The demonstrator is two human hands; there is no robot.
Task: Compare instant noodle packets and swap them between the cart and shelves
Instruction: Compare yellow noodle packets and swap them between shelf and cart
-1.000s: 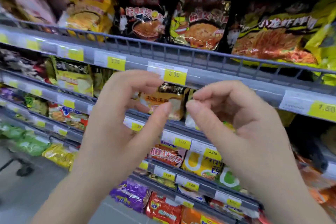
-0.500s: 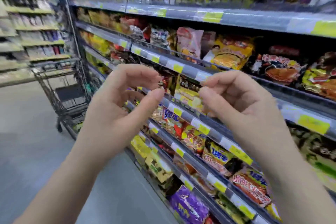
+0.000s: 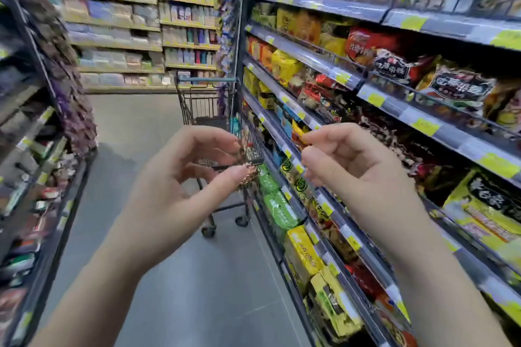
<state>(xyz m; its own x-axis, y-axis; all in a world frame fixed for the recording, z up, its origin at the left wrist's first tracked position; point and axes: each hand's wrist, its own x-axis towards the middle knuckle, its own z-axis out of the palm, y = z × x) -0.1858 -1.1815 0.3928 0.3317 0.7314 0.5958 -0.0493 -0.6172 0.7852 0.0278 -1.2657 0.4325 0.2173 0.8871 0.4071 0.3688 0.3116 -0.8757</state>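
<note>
Yellow, red, black and green noodle packets [image 3: 284, 65] crowd the shelves [image 3: 324, 62] on the right, and neither grip holds one.

The packets stand in rows on every tier behind low wire rails, glossy pillow packs printed with bowls of noodles and bold lettering, too many and too blurred to count. Yellow price tags [image 3: 425, 125] line the shelf edges. One wire cart [image 3: 208, 79] stands on the grey floor [image 3: 135, 121], just beside the shelves. A brownish heap shows through its near end, but I cannot tell what it is. Two grips are raised in front. The left grip [image 3: 180, 191] is loosely curved, with a gap between thumb and fingers. The right grip [image 3: 358, 177] is curled tighter, thumb near forefinger, and is empty too.
</note>
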